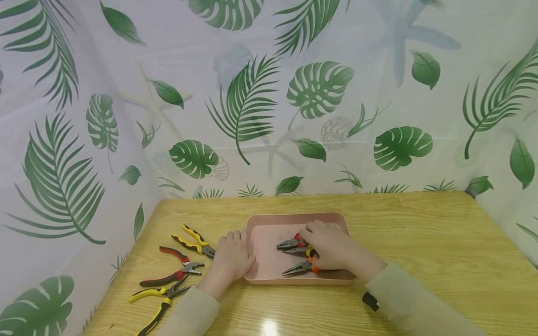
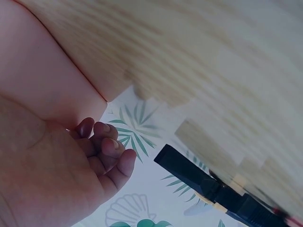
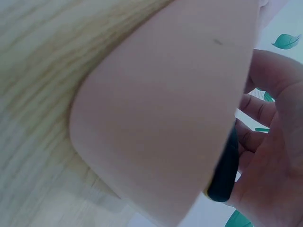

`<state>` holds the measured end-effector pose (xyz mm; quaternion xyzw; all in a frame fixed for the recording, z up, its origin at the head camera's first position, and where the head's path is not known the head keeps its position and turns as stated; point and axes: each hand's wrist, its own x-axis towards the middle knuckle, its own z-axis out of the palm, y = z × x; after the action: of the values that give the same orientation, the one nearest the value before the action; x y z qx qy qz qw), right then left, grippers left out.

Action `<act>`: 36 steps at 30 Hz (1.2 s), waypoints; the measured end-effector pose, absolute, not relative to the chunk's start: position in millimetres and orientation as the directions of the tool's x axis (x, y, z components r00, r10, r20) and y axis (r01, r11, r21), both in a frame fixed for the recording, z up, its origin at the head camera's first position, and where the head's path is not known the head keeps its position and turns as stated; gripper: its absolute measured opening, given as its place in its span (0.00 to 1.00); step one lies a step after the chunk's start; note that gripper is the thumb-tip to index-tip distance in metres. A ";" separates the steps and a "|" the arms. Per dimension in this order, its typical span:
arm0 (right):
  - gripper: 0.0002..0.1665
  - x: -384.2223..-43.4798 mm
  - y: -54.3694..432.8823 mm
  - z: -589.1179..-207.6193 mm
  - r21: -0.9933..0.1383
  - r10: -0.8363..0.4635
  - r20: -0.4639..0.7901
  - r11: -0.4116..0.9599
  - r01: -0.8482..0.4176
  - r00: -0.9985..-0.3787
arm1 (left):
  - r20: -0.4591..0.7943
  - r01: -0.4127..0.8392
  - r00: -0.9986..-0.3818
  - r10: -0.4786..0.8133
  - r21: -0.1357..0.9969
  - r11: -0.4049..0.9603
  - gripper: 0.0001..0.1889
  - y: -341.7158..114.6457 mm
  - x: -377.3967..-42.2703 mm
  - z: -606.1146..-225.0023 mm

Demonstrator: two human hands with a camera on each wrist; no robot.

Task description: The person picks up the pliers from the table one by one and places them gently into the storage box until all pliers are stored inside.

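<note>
Backdrop: white cloth printed with green leaves, shells and starfish, hanging at the far side and left of my view.
Table: wood-grain top, glare at the near edge.
Tray: pink tray, mid-table, long side toward me.
Left hand: the left hand holds the tray's left side, thumb over the rim.
Right hand: the right hand reaches into the tray, fingers curled round plier handles — I can't tell which pair it grips.
Pliers in tray: red-handled pliers far, yellow-marked pliers between, orange-handled pliers near; all noses point left.
Pliers left of tray: yellow-and-black pair far, red-and-black pair in the middle, yellow-handled pair near — handles spread on all three.
Lettering: any on the tools is too small for me to read.
</note>
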<state>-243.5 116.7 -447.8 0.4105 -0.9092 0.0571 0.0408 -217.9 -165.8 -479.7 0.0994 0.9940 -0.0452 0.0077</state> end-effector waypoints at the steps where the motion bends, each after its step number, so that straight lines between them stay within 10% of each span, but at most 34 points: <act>1: 0.20 -243.4 116.7 -448.4 -0.072 -0.740 0.116 0.660 -0.748 -0.663 | -0.026 0.199 -0.980 0.197 -0.091 0.976 0.24 -165.7 -217.7 -479.8; 36: 0.19 -246.0 127.8 -447.5 -0.106 -0.739 0.144 0.650 -0.752 -0.659 | -0.044 0.188 -0.982 0.184 -0.089 0.978 0.25 -164.5 -219.8 -478.3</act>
<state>-246.0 127.8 -447.5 0.4108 -0.9073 0.0783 0.0436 -219.8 -164.5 -478.3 0.0935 0.9944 -0.0466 0.0178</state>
